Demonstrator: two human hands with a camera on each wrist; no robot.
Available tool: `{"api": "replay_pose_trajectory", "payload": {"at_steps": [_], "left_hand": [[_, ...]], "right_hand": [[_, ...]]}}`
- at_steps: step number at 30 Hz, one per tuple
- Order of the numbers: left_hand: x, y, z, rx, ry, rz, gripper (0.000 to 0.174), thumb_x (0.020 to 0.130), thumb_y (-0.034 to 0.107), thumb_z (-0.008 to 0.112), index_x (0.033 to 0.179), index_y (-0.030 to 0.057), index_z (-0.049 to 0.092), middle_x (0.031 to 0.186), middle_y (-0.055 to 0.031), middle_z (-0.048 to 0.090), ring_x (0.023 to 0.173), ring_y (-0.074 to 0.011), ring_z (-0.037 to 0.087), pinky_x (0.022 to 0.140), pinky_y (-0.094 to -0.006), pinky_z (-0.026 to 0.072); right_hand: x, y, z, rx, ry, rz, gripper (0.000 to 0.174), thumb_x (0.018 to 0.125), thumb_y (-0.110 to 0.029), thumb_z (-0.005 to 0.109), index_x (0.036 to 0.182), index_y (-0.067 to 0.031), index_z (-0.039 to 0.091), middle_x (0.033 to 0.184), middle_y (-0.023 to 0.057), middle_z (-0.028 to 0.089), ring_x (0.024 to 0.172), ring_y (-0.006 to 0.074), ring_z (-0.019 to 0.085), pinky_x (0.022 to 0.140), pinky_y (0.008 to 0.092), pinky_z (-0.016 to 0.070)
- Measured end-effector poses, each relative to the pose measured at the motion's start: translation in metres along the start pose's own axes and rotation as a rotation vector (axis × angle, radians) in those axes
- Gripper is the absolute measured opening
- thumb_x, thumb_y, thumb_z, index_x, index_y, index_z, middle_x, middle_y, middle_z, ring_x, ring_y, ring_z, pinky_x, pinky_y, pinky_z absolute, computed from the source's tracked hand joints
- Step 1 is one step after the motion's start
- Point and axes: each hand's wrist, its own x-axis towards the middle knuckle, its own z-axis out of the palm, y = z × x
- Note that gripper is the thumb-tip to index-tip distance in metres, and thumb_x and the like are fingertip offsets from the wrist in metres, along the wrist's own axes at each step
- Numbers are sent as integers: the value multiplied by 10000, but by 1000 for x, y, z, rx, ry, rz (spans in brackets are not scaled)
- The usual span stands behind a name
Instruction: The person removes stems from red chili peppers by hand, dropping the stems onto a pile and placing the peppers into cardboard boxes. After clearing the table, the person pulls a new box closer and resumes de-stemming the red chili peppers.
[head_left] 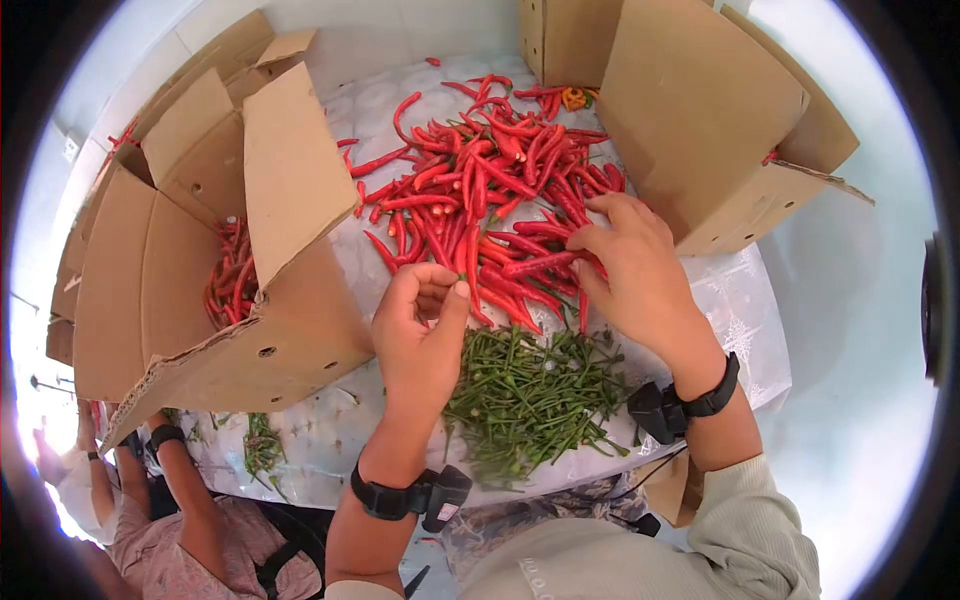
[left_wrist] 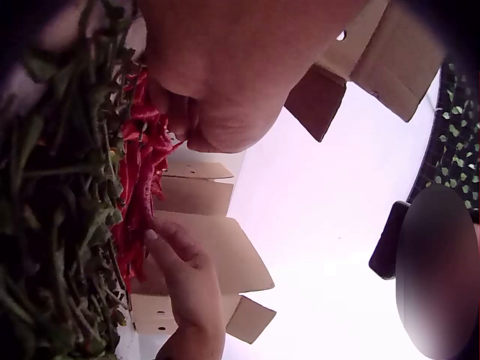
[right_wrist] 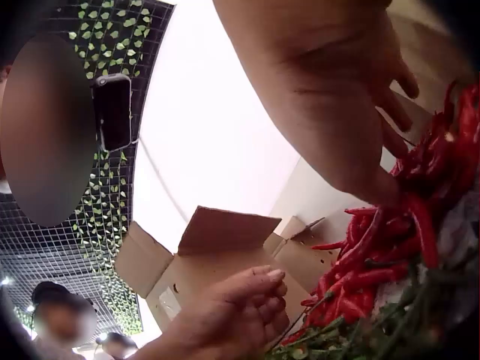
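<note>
Red chilies (head_left: 500, 160) lie in a large heap, also seen in the left wrist view (left_wrist: 135, 165). My left hand (head_left: 420, 325) is at the heap's near left edge, its fingers curled and its thumb and forefinger pinching at the stem end of a red chili (head_left: 472, 262). My right hand (head_left: 645, 280) reaches in from the right; its thumb and forefinger pinch the end of another red chili (head_left: 538, 264), while the other fingers lie spread over the heap. In the right wrist view, my right hand (right_wrist: 330, 97) partly hides the chilies. Green stems (head_left: 530, 400) form a pile below both hands.
An open cardboard box (head_left: 300, 340) at the left holds more red chilies (head_left: 235, 280). Another box (head_left: 690, 110) stands at the back right. An orange pepper (head_left: 573, 98) lies beyond the heap. Another person's arm (head_left: 200, 510) shows at lower left, near scattered stems (head_left: 262, 445).
</note>
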Motion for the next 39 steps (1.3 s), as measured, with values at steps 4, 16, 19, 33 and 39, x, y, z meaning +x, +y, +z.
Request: {"api": "replay_pose_trajectory", "payload": {"at_steps": [4,16,19,33,39], "left_hand": [[0,0,1,25,-9,5,123,870,66,693,946,12,613,830,-16,633,695,-86,554,662,-249,476],[-2,6,1,7,-49,-6,117,896,63,690,970,46,601,847,28,587,750,-49,523,686,-208,433],[-1,5,3,-21,9,1,104,869,54,680,943,11,620,812,-28,642,703,-93,572,669,-255,481],[0,3,2,30,-106,-49,77,884,49,661,945,24,622,832,-13,624,723,-79,557,672,-242,467],[0,2,3,67,-77,-3,102,861,57,670,939,6,629,819,-66,635,706,-139,604,646,-286,492]], "right_hand": [[8,-9,16,260,17,-26,199,705,-85,698,903,-69,692,945,112,638,977,321,598,831,430,481],[11,-17,18,207,-267,-88,238,687,-111,744,906,-75,657,902,93,641,933,301,590,792,435,472],[11,-18,21,405,-170,16,227,703,-95,728,908,-59,636,898,122,620,899,329,597,774,441,483],[20,-26,39,214,-344,81,159,764,-125,715,897,-52,667,893,119,590,838,331,624,717,430,501],[13,-24,34,233,-254,85,200,784,-154,706,932,-38,638,933,142,617,865,350,639,718,450,520]]}}
